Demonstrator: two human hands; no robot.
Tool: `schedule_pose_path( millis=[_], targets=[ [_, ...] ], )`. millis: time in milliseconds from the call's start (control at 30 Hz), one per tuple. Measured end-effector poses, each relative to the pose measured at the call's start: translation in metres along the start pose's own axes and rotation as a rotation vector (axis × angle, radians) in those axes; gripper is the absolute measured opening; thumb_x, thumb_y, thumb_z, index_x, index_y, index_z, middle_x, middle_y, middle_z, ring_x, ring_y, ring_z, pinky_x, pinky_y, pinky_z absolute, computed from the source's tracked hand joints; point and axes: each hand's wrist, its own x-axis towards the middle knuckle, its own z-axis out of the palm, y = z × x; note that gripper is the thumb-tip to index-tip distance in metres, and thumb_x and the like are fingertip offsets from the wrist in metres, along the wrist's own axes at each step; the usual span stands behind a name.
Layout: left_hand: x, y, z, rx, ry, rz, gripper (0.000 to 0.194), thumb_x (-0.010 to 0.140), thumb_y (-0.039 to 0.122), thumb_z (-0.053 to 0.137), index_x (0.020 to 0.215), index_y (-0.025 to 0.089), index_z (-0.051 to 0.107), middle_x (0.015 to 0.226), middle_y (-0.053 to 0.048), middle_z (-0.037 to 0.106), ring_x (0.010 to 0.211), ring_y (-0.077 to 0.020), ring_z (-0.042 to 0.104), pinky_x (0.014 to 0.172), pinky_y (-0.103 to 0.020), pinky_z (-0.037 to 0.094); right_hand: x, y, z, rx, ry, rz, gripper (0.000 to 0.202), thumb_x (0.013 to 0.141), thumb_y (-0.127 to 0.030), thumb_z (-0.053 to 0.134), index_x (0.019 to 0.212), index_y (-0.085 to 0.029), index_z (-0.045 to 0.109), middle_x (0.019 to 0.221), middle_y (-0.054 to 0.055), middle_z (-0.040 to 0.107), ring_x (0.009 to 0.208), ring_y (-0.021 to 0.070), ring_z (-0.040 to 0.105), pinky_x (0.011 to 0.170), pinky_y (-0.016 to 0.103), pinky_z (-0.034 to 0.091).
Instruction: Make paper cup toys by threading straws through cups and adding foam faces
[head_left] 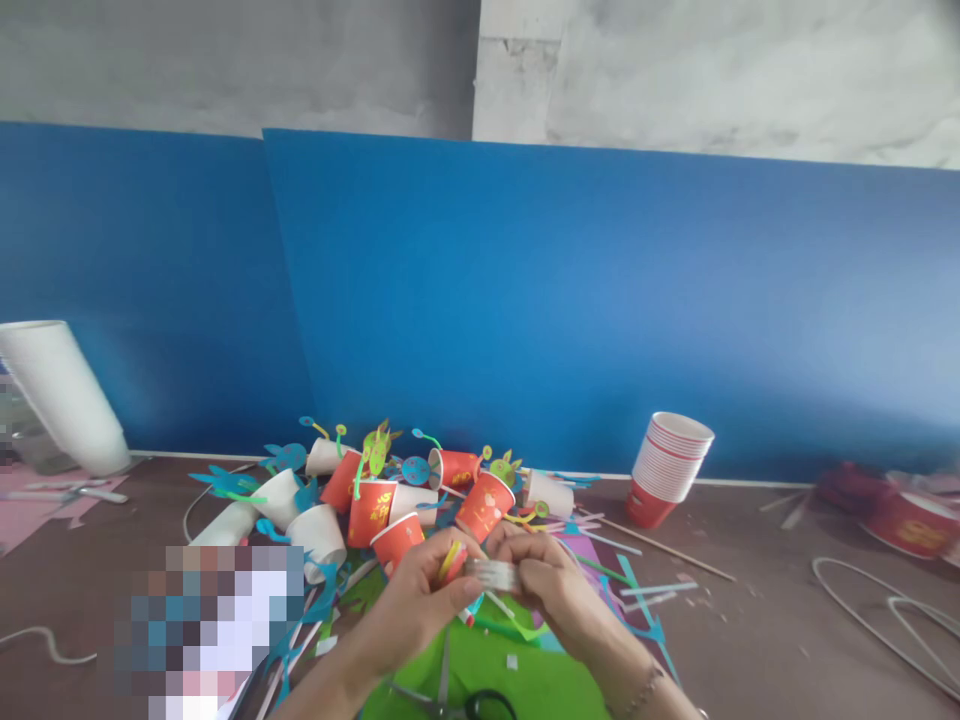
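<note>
Both hands meet low in the centre of the head view, over green paper [547, 675]. My left hand [427, 590] is closed round a small red and yellow piece [452, 562]. My right hand [541, 572] is closed on a whitish, translucent item [495, 575] that lies between the two hands; blur hides what exactly it is. Just behind the hands, a red paper cup [486, 507] and another red cup [397, 543] lie tilted. Scissors [442, 705] with dark handles rest on the green paper below the hands.
White and red cups with paper figures [377, 450] are heaped behind the hands. A cup stack [671, 468] leans at the right; a tall white stack [64, 400] stands far left near more scissors [71, 492]. Straws, a stick [660, 543] and a cable [885, 625] lie rightward.
</note>
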Motion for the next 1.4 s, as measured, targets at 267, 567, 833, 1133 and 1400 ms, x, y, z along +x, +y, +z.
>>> schedule_pose_path(
  millis=[267, 567, 833, 1133, 1400],
  targets=[
    [0.002, 0.004, -0.003, -0.036, -0.018, 0.044, 0.038, 0.078, 0.053, 0.068, 0.085, 0.017, 0.059, 0.071, 0.004, 0.043, 0.061, -0.0084, 0.035, 0.054, -0.020, 0.032, -0.003, -0.004, -0.005, 0.121, -0.111, 0.020, 0.019, 0.073, -0.030, 0.058, 0.063, -0.016, 0.067, 0.076, 0.000, 0.052, 0.054, 0.0087, 0.048, 0.046, 0.022, 0.038],
    [0.001, 0.001, -0.004, 0.005, -0.005, 0.038, 0.039, 0.079, 0.054, 0.068, 0.088, 0.017, 0.060, 0.072, 0.003, 0.045, 0.062, -0.0093, 0.037, 0.055, -0.021, 0.034, -0.002, 0.001, -0.002, 0.128, -0.036, -0.030, 0.014, 0.066, -0.025, 0.058, 0.063, -0.017, 0.070, 0.072, -0.001, 0.052, 0.052, 0.0084, 0.045, 0.043, 0.020, 0.034],
    [0.002, 0.001, -0.002, 0.017, -0.012, 0.017, 0.037, 0.080, 0.053, 0.066, 0.087, 0.017, 0.058, 0.068, 0.005, 0.040, 0.059, -0.0088, 0.033, 0.053, -0.020, 0.032, 0.003, 0.006, 0.002, 0.061, 0.072, 0.015, 0.018, 0.057, -0.017, 0.045, 0.049, -0.016, 0.061, 0.062, 0.000, 0.049, 0.049, 0.0078, 0.038, 0.040, 0.021, 0.026],
    [0.003, 0.000, -0.008, 0.028, 0.019, 0.026, 0.036, 0.081, 0.052, 0.065, 0.086, 0.017, 0.057, 0.073, 0.003, 0.041, 0.063, -0.0103, 0.034, 0.056, -0.020, 0.036, -0.001, -0.003, -0.004, 0.031, -0.118, 0.038, 0.024, 0.071, -0.038, 0.067, 0.070, -0.015, 0.068, 0.072, -0.001, 0.052, 0.053, 0.0072, 0.042, 0.044, 0.020, 0.030],
    [0.002, -0.002, -0.007, 0.078, 0.013, 0.026, 0.030, 0.083, 0.046, 0.065, 0.086, 0.017, 0.058, 0.071, 0.004, 0.040, 0.063, -0.0098, 0.033, 0.056, -0.020, 0.034, 0.001, 0.001, -0.004, -0.001, -0.093, -0.036, 0.014, 0.063, -0.026, 0.058, 0.064, -0.015, 0.066, 0.072, 0.000, 0.051, 0.061, 0.0107, 0.042, 0.052, 0.022, 0.030]
  ],
)
